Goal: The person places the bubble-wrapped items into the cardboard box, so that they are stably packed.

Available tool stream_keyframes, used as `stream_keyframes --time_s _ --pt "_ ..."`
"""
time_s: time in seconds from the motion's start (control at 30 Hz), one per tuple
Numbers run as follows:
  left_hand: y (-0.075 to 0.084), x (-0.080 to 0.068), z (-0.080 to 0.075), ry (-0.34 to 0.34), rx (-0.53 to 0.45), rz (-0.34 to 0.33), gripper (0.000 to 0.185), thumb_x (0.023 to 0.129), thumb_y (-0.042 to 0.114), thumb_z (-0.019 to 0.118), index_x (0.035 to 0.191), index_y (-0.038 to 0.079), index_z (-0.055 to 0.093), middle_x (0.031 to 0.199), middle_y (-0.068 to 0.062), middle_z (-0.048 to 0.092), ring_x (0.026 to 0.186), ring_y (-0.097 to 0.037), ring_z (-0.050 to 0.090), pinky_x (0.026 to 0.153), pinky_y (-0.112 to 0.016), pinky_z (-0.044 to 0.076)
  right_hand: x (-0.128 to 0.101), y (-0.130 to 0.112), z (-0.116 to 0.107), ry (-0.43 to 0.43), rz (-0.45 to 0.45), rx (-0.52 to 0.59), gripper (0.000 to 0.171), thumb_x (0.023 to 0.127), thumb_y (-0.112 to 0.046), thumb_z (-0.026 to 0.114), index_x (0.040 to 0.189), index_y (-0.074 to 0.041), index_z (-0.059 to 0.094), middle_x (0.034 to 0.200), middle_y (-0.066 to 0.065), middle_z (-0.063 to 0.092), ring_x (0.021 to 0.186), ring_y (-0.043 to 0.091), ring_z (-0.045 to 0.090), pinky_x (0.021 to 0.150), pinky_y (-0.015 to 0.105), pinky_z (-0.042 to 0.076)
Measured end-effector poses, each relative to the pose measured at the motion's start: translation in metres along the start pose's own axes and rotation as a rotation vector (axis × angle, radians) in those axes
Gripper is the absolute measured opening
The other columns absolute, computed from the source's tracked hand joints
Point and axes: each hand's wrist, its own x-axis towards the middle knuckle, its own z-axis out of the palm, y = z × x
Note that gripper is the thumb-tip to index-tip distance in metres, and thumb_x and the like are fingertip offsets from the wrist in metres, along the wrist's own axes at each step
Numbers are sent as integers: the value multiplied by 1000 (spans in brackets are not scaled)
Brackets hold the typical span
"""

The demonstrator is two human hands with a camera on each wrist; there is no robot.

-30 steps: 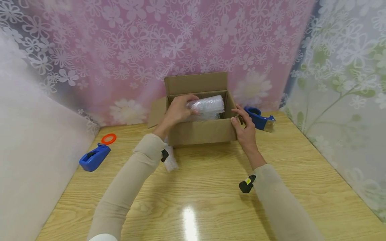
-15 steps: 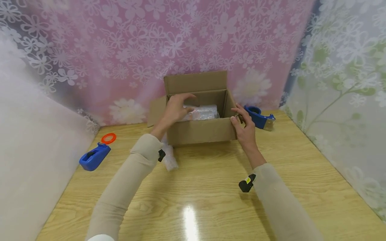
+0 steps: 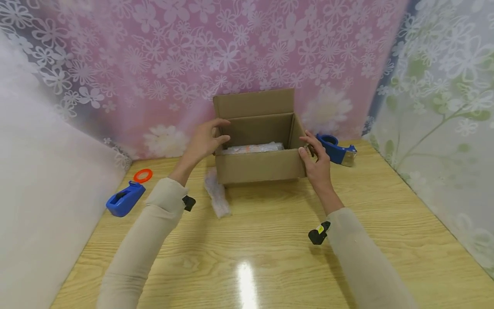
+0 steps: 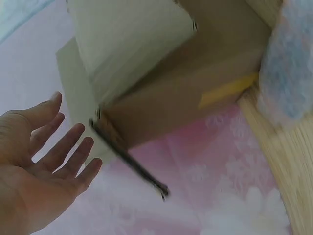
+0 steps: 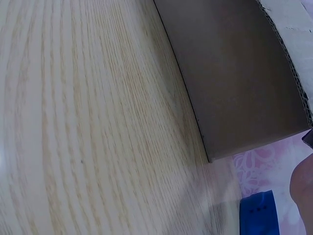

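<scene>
An open cardboard box (image 3: 260, 169) stands at the back of the table, flaps up or folded outward. Low inside it lies a bubble-wrapped bundle (image 3: 252, 149), partly hidden by the front flap. My left hand (image 3: 202, 139) is at the box's left side, fingers spread and holding nothing; the left wrist view has the same hand (image 4: 46, 161) beside a flap corner. With thumb at the front and fingers at the side, my right hand (image 3: 317, 163) grips the box's right front corner. Only part of that hand (image 5: 302, 193) enters the right wrist view.
A strip of bubble wrap (image 3: 217, 193) lies at the box's left front. Behind my right hand is a blue tape dispenser (image 3: 337, 150) with a metal end. A second blue dispenser (image 3: 125, 198) and an orange ring (image 3: 143, 175) sit on the left. Floral curtain (image 3: 166, 86) hangs behind.
My left hand has let go of the bubble-wrapped bundle, which now lies lower in the box, and has drawn out to the left. The right hand keeps its grip at the corner.
</scene>
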Motion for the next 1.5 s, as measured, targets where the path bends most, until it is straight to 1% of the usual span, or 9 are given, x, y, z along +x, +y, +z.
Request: stream_keyframes --time_s 0.17,0.27,0.4,0.6,0.87,1.03,1.17,1.3,1.5 --pt "-17 -12 -24 52 -12 -38 49 100 27 72 146 14 60 151 -10 57 146 -32 45 120 -55 34 2 1 1 6 -20 10 34 103 -3 62 137 3 63 158 19 47 148 29 41 102 31 41" --pt "-34 -18 -36 100 7 -45 51 99 28 74 146 12 61 148 -13 60 143 -33 49 119 -54 36 2 1 1 8 -19 18 34 103 -3 62 136 4 63 158 20 47 149 27 41 102 30 41" --pt "-56 -32 -50 130 13 -79 50 100 26 72 146 10 60 147 -16 60 140 -35 51 117 -53 39 2 3 0 5 -14 20 34 103 -3 62 136 4 63 158 20 47 150 26 40 104 33 41" --pt "-80 -58 -61 121 -24 -159 47 106 23 64 149 7 55 151 -19 54 143 -38 45 118 -55 36 2 3 0 4 -3 12 34 104 -4 62 137 4 62 158 19 47 150 25 40 108 33 41" --pt "-108 -82 -62 76 -21 -227 48 108 19 59 153 5 49 153 -26 49 143 -46 43 116 -59 38 2 2 -1 2 4 3 34 104 -4 62 137 2 63 158 17 48 150 25 40 107 34 41" --pt "-120 -93 -56 7 -23 -272 52 109 24 58 155 6 46 155 -26 46 144 -47 41 113 -63 40 2 2 0 -2 -6 8 34 104 -4 62 137 3 63 158 19 47 150 25 40 106 33 41" --pt "-130 -99 -42 -45 6 -295 55 108 30 60 155 7 46 155 -27 47 144 -46 43 111 -65 41 2 3 0 -6 -4 15 34 104 -5 62 137 3 63 159 18 47 150 25 39 108 33 41" --pt "-138 -102 -17 -88 11 -295 57 107 34 61 154 6 48 152 -28 50 140 -47 47 110 -64 44 2 3 -1 1 -1 11 34 104 -4 62 137 3 63 158 19 47 150 25 40 109 33 41" --pt "-136 -103 24 -174 54 -314 65 104 44 62 152 2 48 146 -29 54 131 -47 55 104 -59 49 1 3 -1 -1 -6 9 34 104 -3 62 137 4 63 159 17 47 150 26 39 108 32 41"
